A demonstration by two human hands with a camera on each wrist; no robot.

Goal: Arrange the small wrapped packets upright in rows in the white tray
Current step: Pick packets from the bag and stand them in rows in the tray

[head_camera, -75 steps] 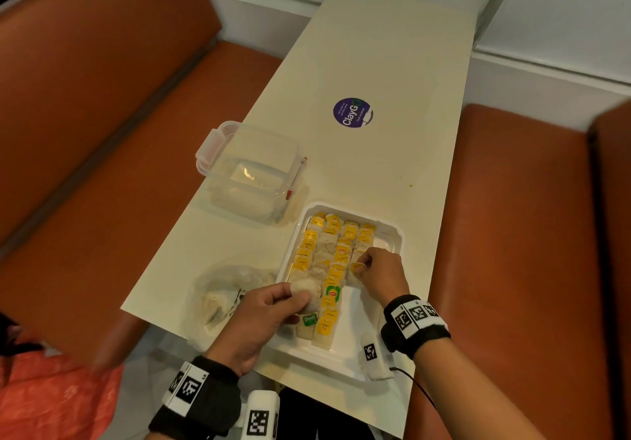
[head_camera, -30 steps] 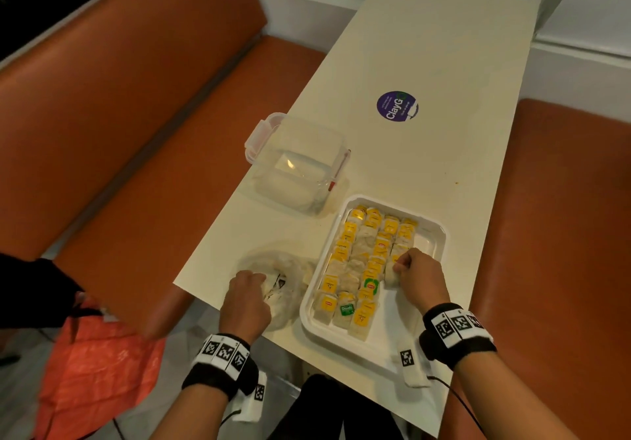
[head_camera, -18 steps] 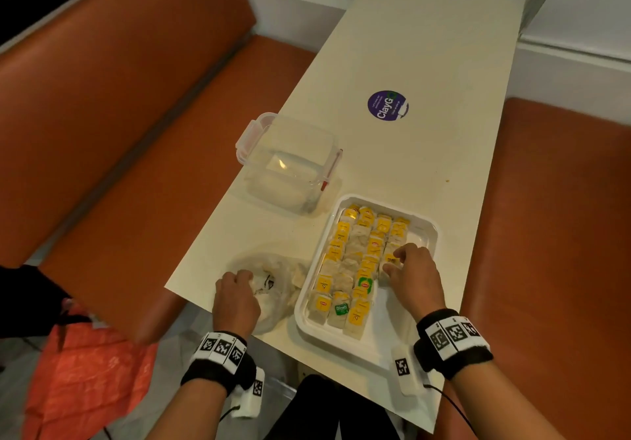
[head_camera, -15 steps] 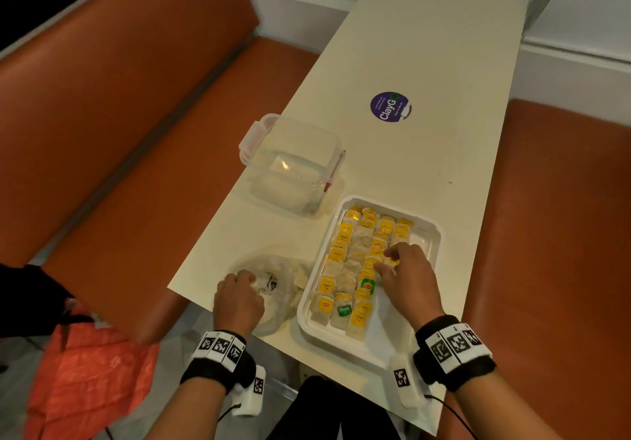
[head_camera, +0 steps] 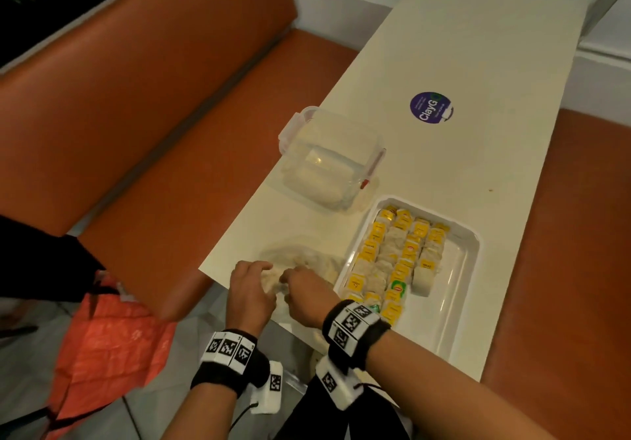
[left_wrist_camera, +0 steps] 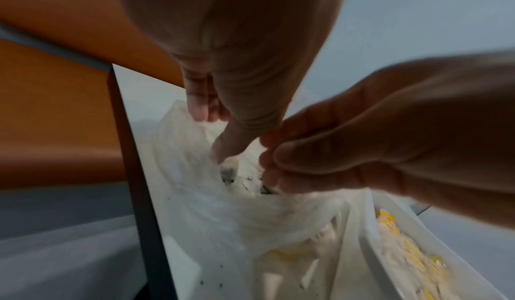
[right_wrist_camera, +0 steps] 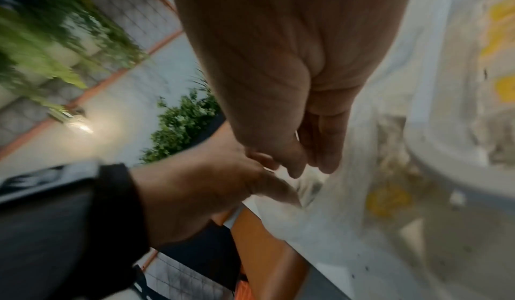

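Both hands meet at the mouth of a clear plastic bag, the left hand pinching its edge. The right hand reaches in beside the white tray.

One white tray, one clear lidded box, one plastic bag, two hands.

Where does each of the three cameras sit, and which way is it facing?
Head: above, looking down the table at the white tray; both forearms and wristbands show.
Left wrist: under the left hand, facing its fingers at the clear plastic bag; the right hand enters.
Right wrist: under the right hand, facing the table edge; the left hand's back shows.
All three share both hands at the bag.
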